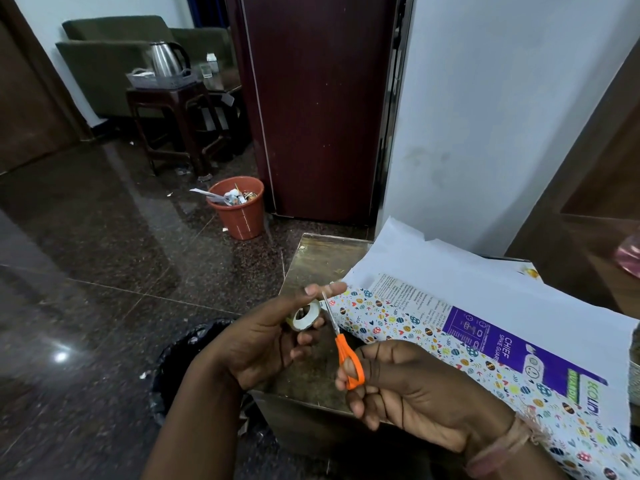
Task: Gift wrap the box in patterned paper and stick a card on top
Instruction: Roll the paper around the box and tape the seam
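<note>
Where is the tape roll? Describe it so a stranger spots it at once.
Start at the small brown table carrying the patterned paper. In front of it, the left hand holds the tape roll, a small pale ring. Unlike the orange-handled scissors beside it, it is round and hollow.

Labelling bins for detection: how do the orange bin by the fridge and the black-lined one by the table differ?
The orange bin stands in full view near the fridge, unlined and ribbed; the black-lined bin sits beside the table, partly hidden behind the left hand. The orange bin brims with paper scraps; the black-lined bin's contents can't be made out. Both stand on the floor.
</note>
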{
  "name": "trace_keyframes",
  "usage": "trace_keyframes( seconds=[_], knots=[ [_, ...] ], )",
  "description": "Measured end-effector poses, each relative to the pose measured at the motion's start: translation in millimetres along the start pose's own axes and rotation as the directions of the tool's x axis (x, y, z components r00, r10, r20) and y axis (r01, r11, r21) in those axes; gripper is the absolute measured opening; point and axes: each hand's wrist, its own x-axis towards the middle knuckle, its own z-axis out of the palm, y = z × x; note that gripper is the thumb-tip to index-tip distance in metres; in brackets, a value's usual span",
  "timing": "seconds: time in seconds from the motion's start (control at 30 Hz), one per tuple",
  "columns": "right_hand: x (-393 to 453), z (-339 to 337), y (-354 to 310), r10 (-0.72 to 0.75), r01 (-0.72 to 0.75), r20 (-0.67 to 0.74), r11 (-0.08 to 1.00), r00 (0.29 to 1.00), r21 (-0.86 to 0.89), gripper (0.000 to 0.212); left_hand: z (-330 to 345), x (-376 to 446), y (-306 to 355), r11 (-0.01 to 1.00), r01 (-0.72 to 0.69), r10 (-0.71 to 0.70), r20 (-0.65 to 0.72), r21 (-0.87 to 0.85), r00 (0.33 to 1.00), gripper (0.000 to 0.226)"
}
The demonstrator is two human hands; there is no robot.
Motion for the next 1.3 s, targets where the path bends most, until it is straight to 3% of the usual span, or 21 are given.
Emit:
trace_keyframes(
  seconds=[0.13, 0.2, 0.3, 0.37, 0.43, 0.53, 0.87, 1.03, 1.1, 1.2, 1.23, 1.3],
  knots=[
    [5, -2, 5, 0.020, -0.026, -0.074, 0.997, 0.997, -0.078, 0.019, -9, -1, 1, 0.992, -0.112, 0.108, -0.071, -0.054, 0.992, 0.079],
    [8, -2, 10, 0.037, -0.097, -0.202, 0.950, 0.979, -0.296, 0.020, -11, 0, 1, 0.985, -0.161, 0.154, -0.107, -0.062, 0.982, 0.085],
    [17, 0, 22, -0.158, -0.222, -0.424, 0.663, 0.892, -0.715, 0.020, -11, 2, 0, 0.979, -0.200, 0.196, -0.116, -0.025, 0.974, 0.087],
    [23, 9, 30, -0.337, -0.264, -0.453, 0.479, 0.826, -0.837, 0.023, -9, 4, -2, 0.974, -0.225, 0.219, -0.131, -0.032, 0.967, 0.091],
    [30, 21, 36, -0.456, -0.268, -0.416, 0.356, 0.787, -0.895, 0.026, -7, 5, -2, 0.973, -0.227, 0.221, -0.140, -0.028, 0.965, 0.095],
    [35, 39, 42, -0.509, -0.272, -0.362, 0.246, 0.781, -0.930, 0.028, -6, 5, -2, 0.977, -0.212, 0.210, -0.114, -0.005, 0.971, 0.098],
    [38, 39, 49, -0.583, -0.250, -0.273, 0.122, 0.765, -0.961, 0.027, -1, 8, -6, 0.979, -0.204, 0.203, -0.062, 0.003, 0.977, 0.100],
    [40, 34, 50, -0.615, -0.200, -0.264, 0.173, 0.743, -0.964, 0.022, -1, 11, -8, 0.982, -0.187, 0.186, -0.056, -0.014, 0.981, 0.101],
    [40, 31, 45, -0.684, -0.153, -0.274, 0.234, 0.676, -0.960, 0.017, -2, 11, -8, 0.982, -0.187, 0.186, -0.050, -0.008, 0.981, 0.102],
    [36, 29, 30, -0.769, -0.006, -0.417, 0.474, 0.483, -0.880, 0.015, -3, 11, -8, 0.982, -0.188, 0.187, -0.047, -0.001, 0.981, 0.100],
    [34, 29, 22, -0.734, 0.060, -0.485, 0.577, 0.476, -0.814, 0.015, -3, 12, -8, 0.983, -0.186, 0.186, -0.039, 0.000, 0.982, 0.098],
    [29, 30, 7, -0.624, 0.183, -0.551, 0.737, 0.554, -0.650, 0.011, -4, 12, -9, 0.984, -0.178, 0.178, -0.009, -0.003, 0.984, 0.092]
  ],
)
